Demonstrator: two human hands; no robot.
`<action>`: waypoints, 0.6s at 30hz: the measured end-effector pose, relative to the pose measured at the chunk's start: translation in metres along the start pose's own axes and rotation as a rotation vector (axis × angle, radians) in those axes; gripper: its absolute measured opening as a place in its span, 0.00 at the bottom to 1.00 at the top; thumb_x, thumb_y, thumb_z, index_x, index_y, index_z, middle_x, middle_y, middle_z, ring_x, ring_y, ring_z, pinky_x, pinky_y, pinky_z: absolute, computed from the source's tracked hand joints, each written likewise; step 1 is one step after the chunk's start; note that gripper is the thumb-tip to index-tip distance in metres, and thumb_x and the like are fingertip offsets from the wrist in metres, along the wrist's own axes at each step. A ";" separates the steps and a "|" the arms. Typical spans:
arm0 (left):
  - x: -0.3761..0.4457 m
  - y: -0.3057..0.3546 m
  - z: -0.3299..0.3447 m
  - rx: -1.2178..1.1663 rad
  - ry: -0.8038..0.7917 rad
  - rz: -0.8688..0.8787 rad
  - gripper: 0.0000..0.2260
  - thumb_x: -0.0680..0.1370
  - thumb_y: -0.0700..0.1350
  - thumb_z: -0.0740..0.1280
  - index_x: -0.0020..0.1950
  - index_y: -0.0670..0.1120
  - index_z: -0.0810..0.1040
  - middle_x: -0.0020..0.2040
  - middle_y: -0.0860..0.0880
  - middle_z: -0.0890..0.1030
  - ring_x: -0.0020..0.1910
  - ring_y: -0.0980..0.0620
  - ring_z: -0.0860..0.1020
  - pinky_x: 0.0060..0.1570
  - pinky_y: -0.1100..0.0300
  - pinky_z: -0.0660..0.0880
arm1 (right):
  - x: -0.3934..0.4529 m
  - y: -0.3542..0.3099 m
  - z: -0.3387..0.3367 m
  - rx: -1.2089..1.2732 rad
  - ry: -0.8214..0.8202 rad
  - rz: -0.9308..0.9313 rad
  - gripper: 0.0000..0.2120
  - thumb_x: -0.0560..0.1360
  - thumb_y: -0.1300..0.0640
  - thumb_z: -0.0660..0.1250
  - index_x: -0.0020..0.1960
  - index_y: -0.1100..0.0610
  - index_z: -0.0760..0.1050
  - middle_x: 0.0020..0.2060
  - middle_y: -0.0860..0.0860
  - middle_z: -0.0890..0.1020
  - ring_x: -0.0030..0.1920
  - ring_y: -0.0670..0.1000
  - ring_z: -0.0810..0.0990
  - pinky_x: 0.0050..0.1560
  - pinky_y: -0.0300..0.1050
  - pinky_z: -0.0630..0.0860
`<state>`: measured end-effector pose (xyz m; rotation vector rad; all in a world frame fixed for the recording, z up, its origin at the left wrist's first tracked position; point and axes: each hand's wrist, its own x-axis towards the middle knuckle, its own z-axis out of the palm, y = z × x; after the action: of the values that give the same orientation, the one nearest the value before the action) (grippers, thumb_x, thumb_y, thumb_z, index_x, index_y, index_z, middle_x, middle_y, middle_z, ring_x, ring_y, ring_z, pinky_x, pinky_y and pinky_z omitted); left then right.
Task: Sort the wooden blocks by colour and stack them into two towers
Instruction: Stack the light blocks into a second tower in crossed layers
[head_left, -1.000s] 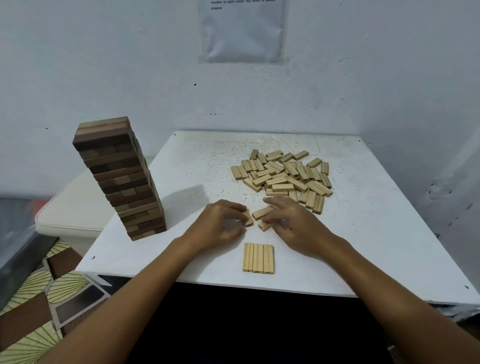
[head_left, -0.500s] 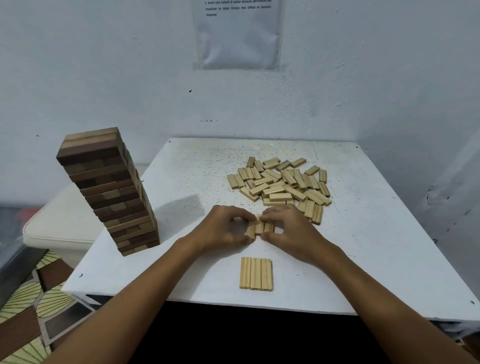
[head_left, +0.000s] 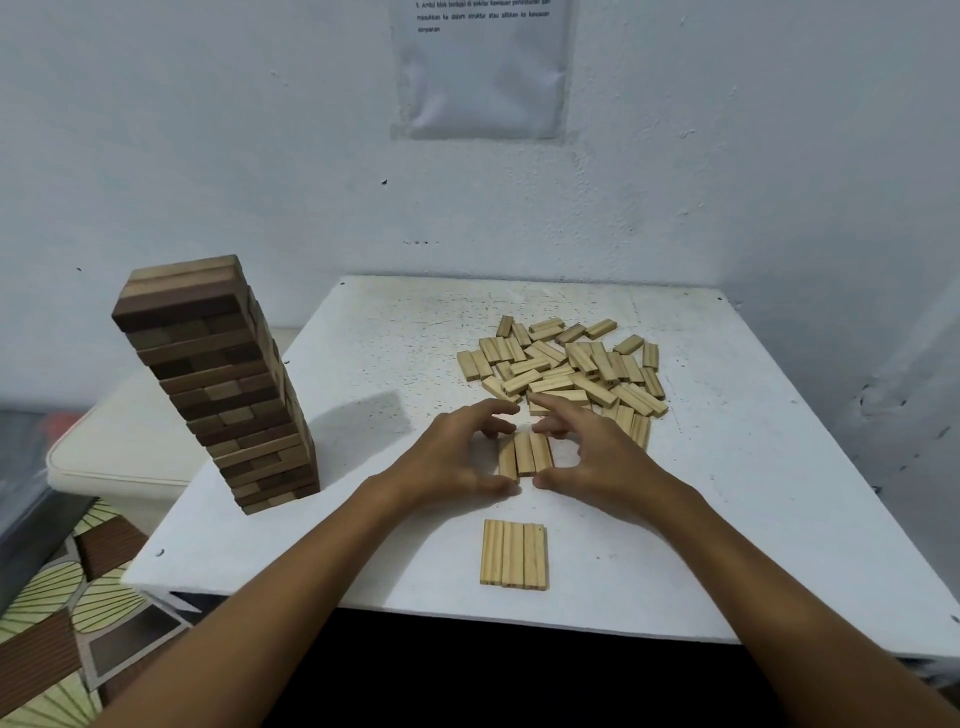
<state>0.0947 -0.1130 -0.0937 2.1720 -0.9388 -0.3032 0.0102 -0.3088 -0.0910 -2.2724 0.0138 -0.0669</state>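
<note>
Both hands, left (head_left: 457, 457) and right (head_left: 597, 457), cup the three-block row (head_left: 524, 456), grip loose; uneven squeeze could skew it toward the 12 o'clock pile (head_left: 571, 369).

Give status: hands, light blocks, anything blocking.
Left hand and right hand open, bracketing three light blocks side by side. Finished row of three nearer. Loose pile behind. Dark tower left, clear.
</note>
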 end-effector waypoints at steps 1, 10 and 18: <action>0.002 0.000 0.000 0.003 -0.003 -0.001 0.36 0.65 0.51 0.79 0.69 0.58 0.68 0.59 0.57 0.79 0.58 0.62 0.75 0.51 0.72 0.67 | 0.001 0.000 0.000 0.005 -0.001 -0.002 0.43 0.67 0.56 0.78 0.75 0.41 0.60 0.62 0.46 0.77 0.63 0.45 0.73 0.57 0.41 0.71; 0.014 0.003 -0.002 0.012 -0.018 -0.005 0.33 0.66 0.46 0.79 0.67 0.56 0.70 0.56 0.57 0.80 0.52 0.68 0.75 0.43 0.78 0.67 | 0.002 -0.002 -0.002 -0.002 0.005 -0.032 0.41 0.66 0.55 0.78 0.74 0.43 0.63 0.55 0.44 0.77 0.55 0.45 0.73 0.50 0.37 0.72; 0.009 0.004 0.002 0.061 0.038 0.050 0.25 0.65 0.49 0.79 0.60 0.53 0.76 0.56 0.57 0.78 0.54 0.61 0.75 0.44 0.69 0.69 | 0.000 -0.005 -0.008 -0.006 -0.006 -0.011 0.25 0.68 0.54 0.76 0.64 0.47 0.73 0.49 0.45 0.77 0.48 0.43 0.74 0.41 0.36 0.71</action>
<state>0.0979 -0.1229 -0.0918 2.1983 -0.9916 -0.2111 0.0095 -0.3116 -0.0826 -2.2785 -0.0013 -0.0659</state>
